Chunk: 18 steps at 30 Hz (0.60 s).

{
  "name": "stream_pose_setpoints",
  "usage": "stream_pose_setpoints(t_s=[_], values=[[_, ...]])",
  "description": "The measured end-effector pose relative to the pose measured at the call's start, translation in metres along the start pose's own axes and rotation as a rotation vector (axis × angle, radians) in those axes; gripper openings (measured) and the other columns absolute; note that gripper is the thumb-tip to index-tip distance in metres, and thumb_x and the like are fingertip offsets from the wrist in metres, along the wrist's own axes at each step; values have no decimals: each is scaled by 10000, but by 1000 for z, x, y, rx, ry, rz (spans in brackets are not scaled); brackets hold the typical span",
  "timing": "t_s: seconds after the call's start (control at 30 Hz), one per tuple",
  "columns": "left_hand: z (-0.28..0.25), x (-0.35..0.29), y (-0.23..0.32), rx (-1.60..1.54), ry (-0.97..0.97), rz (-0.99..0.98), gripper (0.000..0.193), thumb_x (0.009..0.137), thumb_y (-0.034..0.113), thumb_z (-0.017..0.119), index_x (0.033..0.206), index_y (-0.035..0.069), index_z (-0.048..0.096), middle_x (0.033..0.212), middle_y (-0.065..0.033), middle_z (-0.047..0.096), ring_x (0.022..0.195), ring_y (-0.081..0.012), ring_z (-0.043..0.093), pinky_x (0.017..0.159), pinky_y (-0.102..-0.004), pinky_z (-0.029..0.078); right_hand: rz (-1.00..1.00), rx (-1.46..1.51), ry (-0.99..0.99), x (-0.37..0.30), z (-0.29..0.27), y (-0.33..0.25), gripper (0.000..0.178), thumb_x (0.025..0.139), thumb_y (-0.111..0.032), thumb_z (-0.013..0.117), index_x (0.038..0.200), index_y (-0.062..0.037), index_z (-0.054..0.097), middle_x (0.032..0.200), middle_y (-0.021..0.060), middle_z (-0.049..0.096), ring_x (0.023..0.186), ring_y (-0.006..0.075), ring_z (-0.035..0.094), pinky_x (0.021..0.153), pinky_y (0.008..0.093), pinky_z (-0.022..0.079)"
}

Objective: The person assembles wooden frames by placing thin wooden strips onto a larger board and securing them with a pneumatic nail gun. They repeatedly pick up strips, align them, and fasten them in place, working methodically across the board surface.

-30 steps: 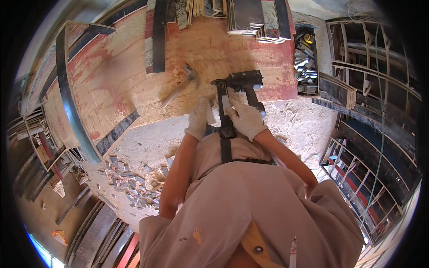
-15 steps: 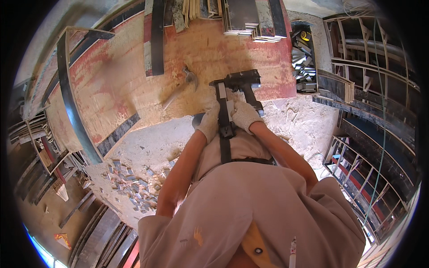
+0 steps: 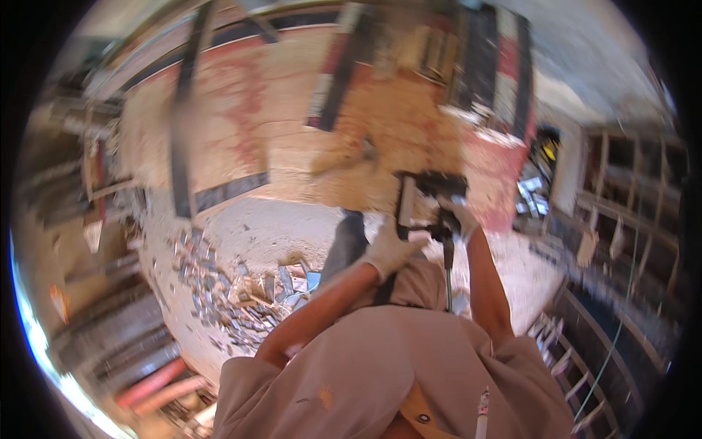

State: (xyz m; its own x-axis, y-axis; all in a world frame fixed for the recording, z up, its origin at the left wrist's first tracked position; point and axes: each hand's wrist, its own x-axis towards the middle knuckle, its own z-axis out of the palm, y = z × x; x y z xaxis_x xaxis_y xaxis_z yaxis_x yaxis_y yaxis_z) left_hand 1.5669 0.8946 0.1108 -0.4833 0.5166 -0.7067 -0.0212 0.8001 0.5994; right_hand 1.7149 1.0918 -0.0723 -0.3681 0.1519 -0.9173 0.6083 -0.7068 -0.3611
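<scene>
Over the near edge of the worktable [image 3: 292, 179], I hold a black nail gun [image 3: 435, 183] with a long straight magazine. My right hand [image 3: 462, 221], in a pale work glove, is wrapped round its handle. My left hand [image 3: 389, 252], gloved alike, is at the magazine's lower end, with the thumb lying across below it; motion blurs this grip. A thin hose [image 3: 449, 274] hangs down from the handle. To the left of the nail gun a claw hammer [image 3: 368, 150] rests on the wooden tabletop, blurred.
Dark plywood strips [image 3: 479, 69] are stacked at the table's far side. A long dark strip [image 3: 183, 124] crosses its left part. Small offcuts [image 3: 219, 285] litter the floor at lower left. Slatted wooden frames [image 3: 621, 179] stand at right.
The view has swung, so the table appears shifted to the right and is blurred. The nail gun has moved away from my body, with my right hand farther out and my left hand lower on the magazine.
</scene>
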Motion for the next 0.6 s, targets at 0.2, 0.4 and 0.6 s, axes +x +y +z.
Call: stream_pose_setpoints(t_s=[0.2, 0.4, 0.6], values=[[-6, 21, -69, 101, 166, 235, 594, 875, 147, 600, 1423, -24, 446, 1335, -308, 554, 1176, -500, 572, 999, -511, 472, -164, 319, -281, 22, 35, 36, 166, 946, -190, 652, 998, -38, 692, 873, 80, 705, 778, 185, 678, 724, 314, 559], [-25, 41, -60, 150, 176, 158, 581, 866, 237, 656, 1334, -47, 462, 1195, -328, 636, 1080, -481, 640, 906, -522, 522, -220, 370, -212, 24, 56, -3, 154, 945, -176, 649, 904, -30, 623, 761, 93, 633, 707, 222, 644, 690, 364, 565], [-48, 98, -81, 139, 192, 105, 413, 880, 373, 652, 1109, 31, 671, 972, -238, 723, 927, -429, 707, 806, -536, 554, -361, 279, 16, 62, 75, -22, 173, 947, -202, 648, 854, -62, 606, 728, 71, 621, 680, 214, 638, 645, 340, 550]])
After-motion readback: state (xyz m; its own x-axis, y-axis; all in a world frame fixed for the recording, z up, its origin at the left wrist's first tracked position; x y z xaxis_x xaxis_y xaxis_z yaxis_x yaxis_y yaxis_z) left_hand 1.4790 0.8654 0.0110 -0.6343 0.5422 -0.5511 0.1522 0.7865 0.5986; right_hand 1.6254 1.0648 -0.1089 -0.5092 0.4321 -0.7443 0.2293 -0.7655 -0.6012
